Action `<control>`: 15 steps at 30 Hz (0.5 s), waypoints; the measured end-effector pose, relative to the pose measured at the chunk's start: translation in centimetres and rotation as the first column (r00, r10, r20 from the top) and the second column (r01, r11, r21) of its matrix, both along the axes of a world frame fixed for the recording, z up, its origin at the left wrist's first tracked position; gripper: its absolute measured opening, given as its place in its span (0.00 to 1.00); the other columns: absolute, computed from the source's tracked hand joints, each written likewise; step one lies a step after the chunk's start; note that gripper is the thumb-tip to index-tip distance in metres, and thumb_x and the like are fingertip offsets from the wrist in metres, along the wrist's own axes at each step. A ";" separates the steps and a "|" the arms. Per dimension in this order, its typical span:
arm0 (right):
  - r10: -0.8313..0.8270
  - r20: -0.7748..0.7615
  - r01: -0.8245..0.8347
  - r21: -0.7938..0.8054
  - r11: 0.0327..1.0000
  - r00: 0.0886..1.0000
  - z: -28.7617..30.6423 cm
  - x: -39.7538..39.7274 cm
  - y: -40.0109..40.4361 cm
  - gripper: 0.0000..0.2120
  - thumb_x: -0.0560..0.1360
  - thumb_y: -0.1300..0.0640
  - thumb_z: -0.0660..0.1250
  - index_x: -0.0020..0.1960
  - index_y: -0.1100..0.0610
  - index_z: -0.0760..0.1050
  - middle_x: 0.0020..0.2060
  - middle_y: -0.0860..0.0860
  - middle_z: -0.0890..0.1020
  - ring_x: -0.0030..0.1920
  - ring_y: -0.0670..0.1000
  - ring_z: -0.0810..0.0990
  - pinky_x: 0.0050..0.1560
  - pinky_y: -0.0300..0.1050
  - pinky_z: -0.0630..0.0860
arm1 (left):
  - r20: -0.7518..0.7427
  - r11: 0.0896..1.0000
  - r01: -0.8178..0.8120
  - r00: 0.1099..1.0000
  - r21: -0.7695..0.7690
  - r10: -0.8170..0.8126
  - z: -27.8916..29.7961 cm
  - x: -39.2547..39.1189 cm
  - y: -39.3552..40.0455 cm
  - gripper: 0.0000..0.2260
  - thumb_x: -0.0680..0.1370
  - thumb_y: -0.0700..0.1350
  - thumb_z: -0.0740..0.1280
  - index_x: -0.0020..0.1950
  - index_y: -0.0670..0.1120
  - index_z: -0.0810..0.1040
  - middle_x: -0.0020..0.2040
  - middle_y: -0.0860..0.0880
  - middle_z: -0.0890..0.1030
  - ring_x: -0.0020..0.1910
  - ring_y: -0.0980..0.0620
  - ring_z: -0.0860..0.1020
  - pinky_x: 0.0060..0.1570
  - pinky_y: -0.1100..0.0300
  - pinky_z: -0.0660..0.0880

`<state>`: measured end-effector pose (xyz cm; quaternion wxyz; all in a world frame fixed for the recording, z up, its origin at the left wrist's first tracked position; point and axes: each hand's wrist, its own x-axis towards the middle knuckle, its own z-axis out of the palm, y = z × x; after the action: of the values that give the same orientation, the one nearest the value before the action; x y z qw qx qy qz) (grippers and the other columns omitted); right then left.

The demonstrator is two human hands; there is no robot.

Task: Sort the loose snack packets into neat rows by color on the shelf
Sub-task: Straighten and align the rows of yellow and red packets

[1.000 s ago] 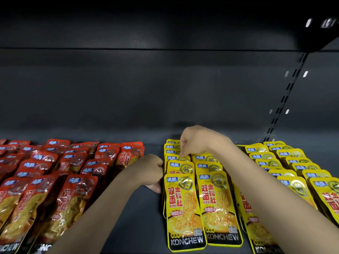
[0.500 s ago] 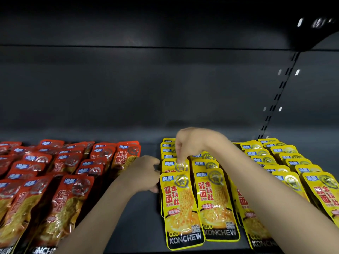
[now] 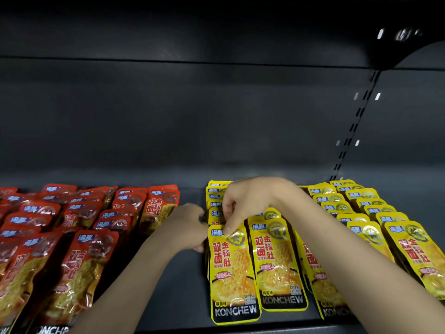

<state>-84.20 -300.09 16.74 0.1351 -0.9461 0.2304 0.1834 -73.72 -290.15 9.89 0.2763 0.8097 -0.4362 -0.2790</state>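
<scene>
the front yellow packet point(image 3: 232, 273) lies on the shelf point(image 3: 178, 285) with its long axis running front to back — right hand point(image 3: 248, 201) pinching its far top edge from above, left hand point(image 3: 187, 227) curled against the row's left side, the red packets point(image 3: 79, 237) well apart to the left.

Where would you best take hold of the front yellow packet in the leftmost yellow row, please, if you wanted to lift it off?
Probably the front yellow packet is best pinched at its lower black end, coming from the shelf's front edge. It lies flat on top of its row, that end is free, and the right hand already touches its top.
</scene>
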 end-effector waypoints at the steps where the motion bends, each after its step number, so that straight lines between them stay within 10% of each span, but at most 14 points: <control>1: 0.000 -0.001 0.000 0.008 1.000 1.000 -0.1 0.0 0.0 0.14 0.70 0.46 0.72 0.49 0.55 0.82 0.35 0.44 0.76 0.36 0.43 0.72 0.34 0.35 0.68 | 0.000 1.000 -0.002 1.000 0.002 0.002 0.0 0.0 0.0 0.19 0.80 0.38 0.60 0.71 0.39 0.66 0.51 0.45 0.79 0.35 0.51 0.82 0.43 0.58 0.81; 15: -0.015 0.056 0.013 0.037 0.999 0.998 0.1 0.3 -1.5 0.07 0.71 0.50 0.73 0.38 0.49 0.76 0.33 0.41 0.75 0.35 0.42 0.72 0.37 0.36 0.69 | -0.014 1.000 0.006 1.000 0.001 -0.006 -0.1 0.2 0.2 0.18 0.80 0.37 0.58 0.70 0.39 0.68 0.39 0.51 0.77 0.34 0.54 0.82 0.45 0.57 0.81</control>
<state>-83.91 -301.54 16.80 0.1600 -0.9466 0.2297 0.1600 -73.56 -289.97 9.77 0.2780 0.8065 -0.4366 -0.2857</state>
